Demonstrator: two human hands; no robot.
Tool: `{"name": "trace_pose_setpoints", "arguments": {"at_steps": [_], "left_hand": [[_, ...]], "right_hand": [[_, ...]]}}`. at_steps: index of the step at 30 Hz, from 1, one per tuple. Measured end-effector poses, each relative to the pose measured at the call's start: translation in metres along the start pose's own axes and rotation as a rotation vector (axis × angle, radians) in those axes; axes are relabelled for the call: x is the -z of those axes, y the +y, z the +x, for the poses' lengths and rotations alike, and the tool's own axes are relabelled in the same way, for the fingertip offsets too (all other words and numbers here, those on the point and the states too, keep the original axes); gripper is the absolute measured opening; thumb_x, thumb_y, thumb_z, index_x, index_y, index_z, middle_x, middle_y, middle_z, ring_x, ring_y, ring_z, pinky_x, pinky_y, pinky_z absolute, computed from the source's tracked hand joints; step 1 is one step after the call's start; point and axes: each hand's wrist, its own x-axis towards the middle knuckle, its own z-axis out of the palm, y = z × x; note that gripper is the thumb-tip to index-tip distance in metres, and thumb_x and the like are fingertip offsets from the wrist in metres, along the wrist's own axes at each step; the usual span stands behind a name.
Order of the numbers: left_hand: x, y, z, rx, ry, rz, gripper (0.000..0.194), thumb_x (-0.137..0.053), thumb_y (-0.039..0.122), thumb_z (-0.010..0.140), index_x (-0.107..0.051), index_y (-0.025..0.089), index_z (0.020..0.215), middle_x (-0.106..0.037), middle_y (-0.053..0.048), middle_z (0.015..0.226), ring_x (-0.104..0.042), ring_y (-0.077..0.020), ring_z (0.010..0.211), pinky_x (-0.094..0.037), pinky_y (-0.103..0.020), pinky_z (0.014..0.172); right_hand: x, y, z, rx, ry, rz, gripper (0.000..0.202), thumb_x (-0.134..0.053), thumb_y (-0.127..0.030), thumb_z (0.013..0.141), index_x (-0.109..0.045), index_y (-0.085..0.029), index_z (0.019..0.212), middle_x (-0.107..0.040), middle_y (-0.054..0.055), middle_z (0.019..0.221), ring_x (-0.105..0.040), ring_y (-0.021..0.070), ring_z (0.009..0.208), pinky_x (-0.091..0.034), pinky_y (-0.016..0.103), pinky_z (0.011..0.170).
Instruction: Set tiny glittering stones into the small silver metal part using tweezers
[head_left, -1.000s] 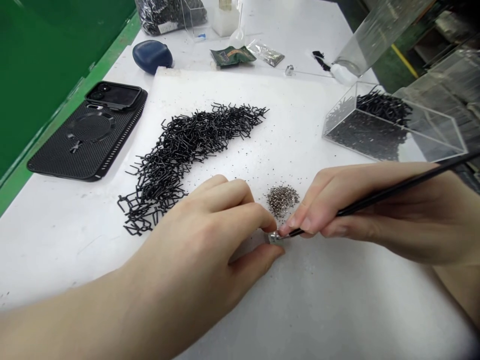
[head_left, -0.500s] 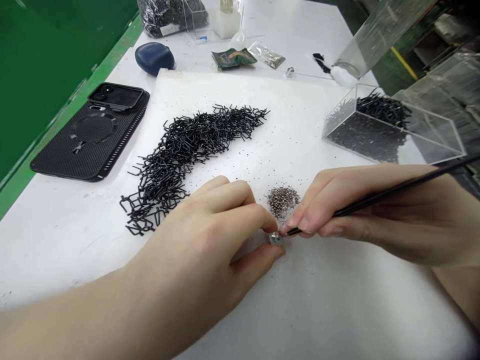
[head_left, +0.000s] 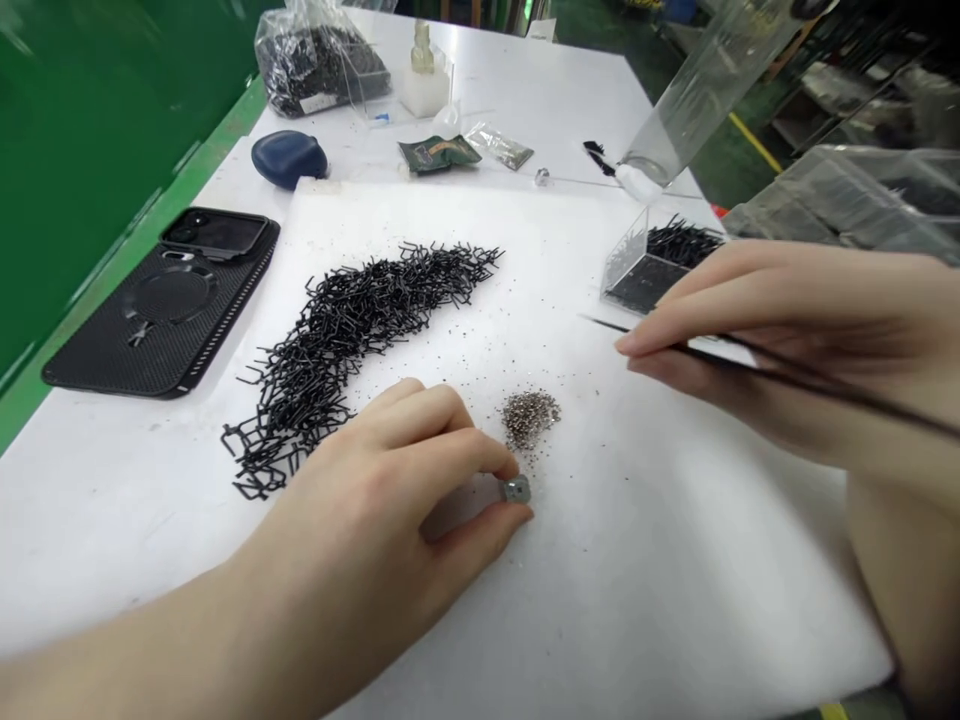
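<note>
Between thumb and forefinger, my left hand (head_left: pixel 405 480) pinches a small silvery metal piece (head_left: pixel 517 489) against the white work surface (head_left: pixel 645 580). Just beyond that piece lies a small heap of tiny brownish metal bits (head_left: pixel 529 416). My right hand (head_left: pixel 780 340) is raised to the right, its fingers closed on slim black tweezers (head_left: pixel 750 370). The thin tip points left over the surface, and I cannot make out anything held in it. Left of the heap spreads a curved pile of bent black pieces (head_left: pixel 360 320), behind my left hand.
A black phone case (head_left: pixel 172 300) lies at the left, near a dark blue rounded object (head_left: pixel 289 158). At the right stands a clear box (head_left: pixel 626 265) of black pieces, partly behind my right hand. Green packet (head_left: pixel 439 153), clear cylinder (head_left: pixel 675 110) and filled plastic bag (head_left: pixel 315 70) are farther back.
My right hand has lifted the tweezers away from the metal piece, up and to the right. My left hand still pinches the piece. The whole view has shifted slightly.
</note>
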Motion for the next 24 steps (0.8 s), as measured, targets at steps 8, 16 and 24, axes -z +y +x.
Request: {"name": "trace_pose_setpoints", "arguments": {"at_steps": [8,16,24], "left_hand": [[0.001,0.001,0.005,0.035,-0.014,-0.001,0.016,-0.077,0.02,0.1,-0.088,0.03,0.106,-0.073,0.0,0.093,-0.066,-0.0167,0.077,-0.056,-0.029,0.072],[-0.006,-0.005,0.006,0.031,-0.047,-0.011,0.016,-0.081,0.014,0.094,-0.088,0.027,0.1,-0.07,0.0,0.085,-0.062,-0.019,0.074,-0.058,-0.033,0.074],[-0.012,-0.007,0.01,0.05,-0.085,0.006,0.011,-0.086,0.016,0.091,-0.089,0.024,0.097,-0.066,-0.001,0.081,-0.062,-0.0216,0.076,-0.061,-0.036,0.077]], "right_hand": [[0.033,0.019,0.006,-0.107,-0.46,-0.209,0.031,-0.071,-0.021,0.096,-0.096,-0.033,0.11,-0.085,0.004,0.096,-0.073,0.0194,0.066,-0.054,0.035,0.057],[0.019,-0.005,0.016,-0.098,-0.257,-0.176,0.018,-0.077,-0.033,0.103,-0.093,-0.027,0.107,-0.084,0.006,0.09,-0.073,0.0206,0.071,-0.051,0.033,0.055],[-0.042,-0.026,0.085,-0.112,-0.343,-0.219,0.013,-0.078,-0.026,0.1,-0.09,-0.026,0.096,-0.092,0.004,0.097,-0.085,0.0254,0.09,-0.064,0.038,0.084]]}}
